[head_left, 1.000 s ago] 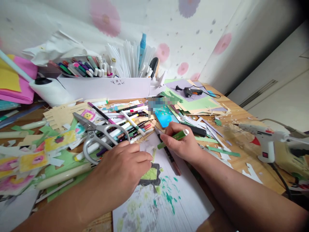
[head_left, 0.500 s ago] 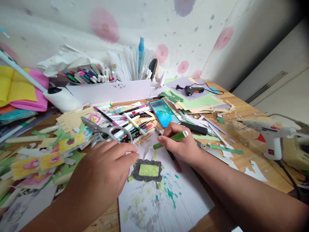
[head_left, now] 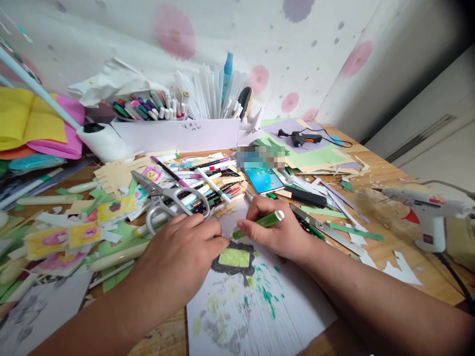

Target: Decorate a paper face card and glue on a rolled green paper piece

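My right hand [head_left: 274, 232] is closed around a green marker [head_left: 261, 224], its pale end pointing up and right. The marker's lower end is close to the upper edge of a small paper cutout [head_left: 234, 258], which has a light green middle and a dark grey scalloped border. From the left, my left hand [head_left: 187, 252] rests with its fingers bent together, the fingertips at the cutout's upper left corner. Beneath lies a white sheet [head_left: 293, 321] stained with green and grey marks. Silver scissors [head_left: 163, 198] lie open just beyond my left hand.
Beyond my hands are loose markers [head_left: 208, 185], a lit phone [head_left: 262, 179] and a white box [head_left: 170, 136] of pens and clear sticks. Paper scraps and coloured cutouts [head_left: 117, 207] cover the left. A white glue gun [head_left: 430, 212] is at right, a black one [head_left: 304, 139] behind.
My left fingertips have moved right, onto the cutout's upper left corner. The right hand still grips the green marker, now tilted slightly differently. The whole view has shifted a little.
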Tool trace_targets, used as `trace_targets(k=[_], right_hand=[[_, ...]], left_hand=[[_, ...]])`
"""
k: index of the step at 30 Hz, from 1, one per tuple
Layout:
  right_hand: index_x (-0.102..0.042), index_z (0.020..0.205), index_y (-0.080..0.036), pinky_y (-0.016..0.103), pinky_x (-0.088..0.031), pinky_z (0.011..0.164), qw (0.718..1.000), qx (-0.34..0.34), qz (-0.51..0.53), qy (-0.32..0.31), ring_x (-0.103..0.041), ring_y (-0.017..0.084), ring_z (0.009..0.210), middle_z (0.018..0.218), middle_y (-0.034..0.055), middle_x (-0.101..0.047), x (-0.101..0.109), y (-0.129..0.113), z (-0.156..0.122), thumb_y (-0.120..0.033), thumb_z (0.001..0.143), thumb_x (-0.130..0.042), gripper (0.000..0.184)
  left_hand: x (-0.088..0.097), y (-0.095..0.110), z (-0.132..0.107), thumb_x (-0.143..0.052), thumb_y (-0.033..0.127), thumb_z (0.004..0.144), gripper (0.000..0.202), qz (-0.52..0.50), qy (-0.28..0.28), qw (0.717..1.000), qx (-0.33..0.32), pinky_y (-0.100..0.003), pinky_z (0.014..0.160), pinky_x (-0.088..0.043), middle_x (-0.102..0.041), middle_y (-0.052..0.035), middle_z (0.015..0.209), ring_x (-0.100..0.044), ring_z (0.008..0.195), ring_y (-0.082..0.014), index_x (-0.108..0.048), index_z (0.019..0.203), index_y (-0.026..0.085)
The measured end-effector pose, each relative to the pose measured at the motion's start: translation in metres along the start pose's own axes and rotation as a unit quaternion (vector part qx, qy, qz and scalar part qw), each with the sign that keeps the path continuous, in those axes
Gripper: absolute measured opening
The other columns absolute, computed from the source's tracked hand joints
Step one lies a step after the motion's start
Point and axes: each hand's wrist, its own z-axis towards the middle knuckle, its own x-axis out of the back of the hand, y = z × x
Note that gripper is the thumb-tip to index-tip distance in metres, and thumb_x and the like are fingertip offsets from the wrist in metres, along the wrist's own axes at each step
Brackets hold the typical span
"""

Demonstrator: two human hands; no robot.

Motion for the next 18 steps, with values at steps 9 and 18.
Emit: trace_targets(k=[9, 18], right_hand=[[-0.045, 0.057, -0.020, 0.021, -0.032, 0.046, 0.999, 0.013, -0.026, 0.034, -0.039, 0.008, 0.050, 0.054, -0.0056, -0.046, 0.0001, 0.0022, 0.0012, -0.020, 0.077, -0.064, 0.028], [-0.044, 0.056, -0.020, 0.021, -0.032, 0.047, 1.000, 0.012, -0.025, 0.008, -0.040, 0.008, 0.050, 0.055, -0.0052, -0.047, -0.0018, 0.0008, 0.0020, -0.020, 0.076, -0.064, 0.028]], left_hand=[[-0.0010, -0.0024, 0.0013, -0.046, 0.002, 0.078, 0.039, -0.037, -0.014, 0.999, 0.011, -0.035, 0.069, -0.033, -0.061, -0.0014, 0.081, -0.051, 0.078, -0.0216, -0.070, 0.095, 0.028], [-0.0023, -0.0044, 0.0015, -0.046, 0.005, 0.081, 0.036, -0.029, -0.004, 1.000, -0.005, -0.035, 0.067, -0.031, -0.060, -0.0009, 0.076, -0.048, 0.075, -0.0213, -0.071, 0.094, 0.029]])
